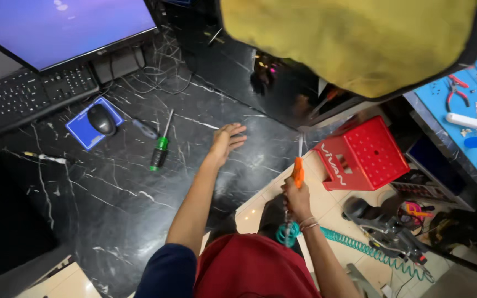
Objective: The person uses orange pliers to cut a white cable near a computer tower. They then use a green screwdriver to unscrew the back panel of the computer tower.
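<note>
The left hand (227,141) lies flat and open on the black marbled desk (111,193), palm down, fingers spread a little and holding nothing. Taking that hand as the landmark: the green-handled screwdriver (160,147) lies to its left on the desk, near but not touching, its shaft pointing away from the person. Just left of the screwdriver's shaft lies a second, darker tool (145,129), too blurred to name. Farther left sits a black mouse (101,119) on a blue mouse pad (81,134), and beyond those, up and left, a black keyboard (28,96) below a lit monitor (56,27).

The right hand (296,198) is below and to the right of the left hand, off the desk edge and above the pale floor. It is closed around an orange-tipped air blower (298,172), whose tip points up toward the desk edge. A teal coiled hose (360,248) runs from under that fist away to the right across the floor.

Right of the left hand, on the floor, stands a red plastic stool (362,154). Above and right of the hand a yellow cloth (354,38) fills the top of the view. Far right is a blue mat (470,110) with pliers (456,91) and small parts on it.
</note>
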